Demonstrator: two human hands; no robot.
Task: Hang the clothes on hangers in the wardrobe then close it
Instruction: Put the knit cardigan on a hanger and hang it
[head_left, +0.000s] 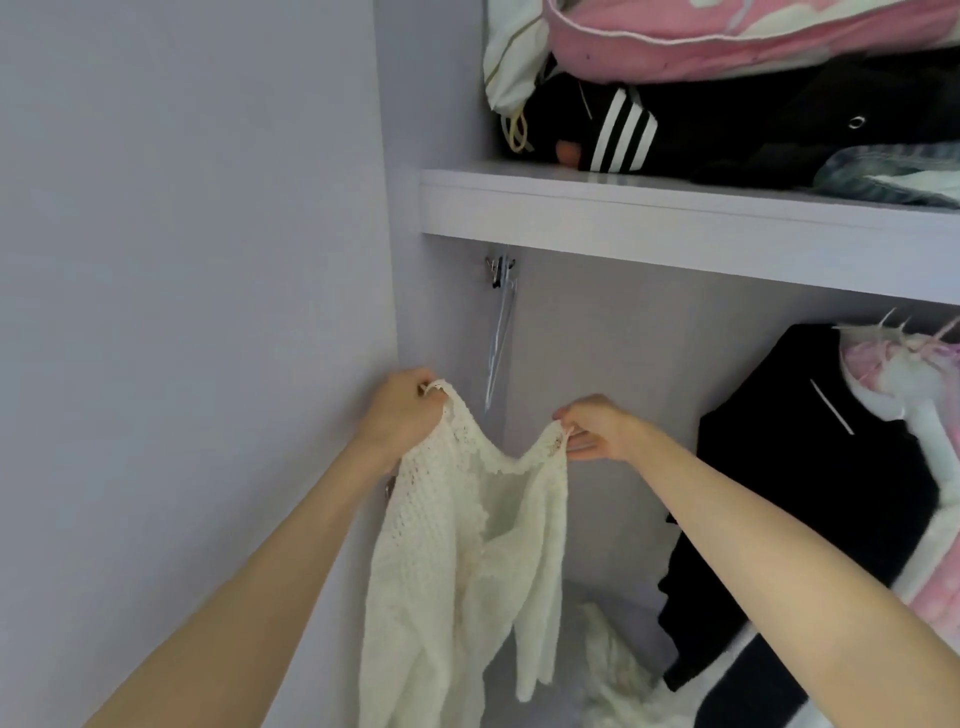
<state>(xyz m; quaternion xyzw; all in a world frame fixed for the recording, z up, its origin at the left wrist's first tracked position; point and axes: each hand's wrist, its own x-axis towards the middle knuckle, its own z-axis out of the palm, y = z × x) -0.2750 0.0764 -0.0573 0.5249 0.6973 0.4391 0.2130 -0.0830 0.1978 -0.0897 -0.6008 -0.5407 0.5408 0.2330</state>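
Note:
A cream knitted sweater (467, 545) hangs by its shoulders in front of the open wardrobe. My left hand (400, 410) grips its left shoulder and my right hand (592, 428) pinches its right shoulder, so the neckline sags between them. Just behind, an empty wire hanger (500, 343) hangs at the rail's left end under the shelf (675, 218). At the right hang a black garment (810, 467) and a pink and white garment (914, 415).
The wardrobe's left side panel (208, 312) stands close beside my left arm. The upper shelf holds a black striped garment (623, 130), a pink bundle (727, 36) and other folded clothes. More white fabric (623, 670) lies on the wardrobe floor.

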